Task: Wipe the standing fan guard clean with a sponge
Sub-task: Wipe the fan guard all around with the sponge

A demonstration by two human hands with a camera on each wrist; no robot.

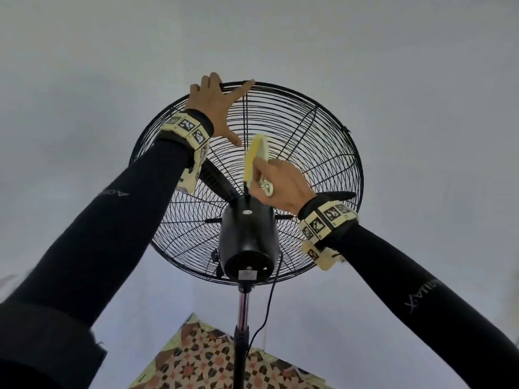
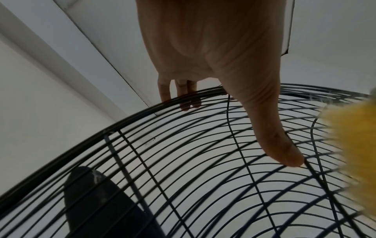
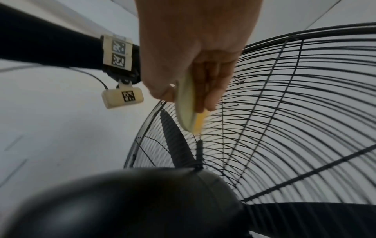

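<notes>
The fan guard (image 1: 309,153) fills the middle of the head view, seen from behind and below, so its front face is hidden behind the rear wires and the black motor housing (image 1: 248,234) covers its centre. The lower rim is cut by the housing and the chrome pole (image 1: 243,307), and the pole's foot runs out of frame at the bottom edge. Two dark blades (image 3: 175,140) show through the wires, blurred in the right wrist view.

The left hand (image 1: 217,103) rests at the top rim of the guard, fingers spread: the thumb (image 2: 284,149) lies straight along the rear wires, while the other fingertips (image 2: 183,96) reach over the rim and are partly screened by it. Whether they curl round the rim is hard to tell, though they look nearly straight.

The right hand (image 1: 280,186) pinches the sponge (image 1: 254,157) between thumb and pressed-together fingers, just above the motor housing. The sponge stands on edge against the rear wires in the upper middle of the guard, yellow side towards the left hand, pale side towards the palm. Its lower end is covered by the fingers, and in the left wrist view it is only a yellow smear at the right edge.

A power cord (image 1: 266,313) hangs beside the pole. A patterned mat (image 1: 213,360) lies on the floor behind the pole, cut off by the bottom edge. Both forearms wear black sleeves with marker bands (image 1: 327,220) at the wrists.
</notes>
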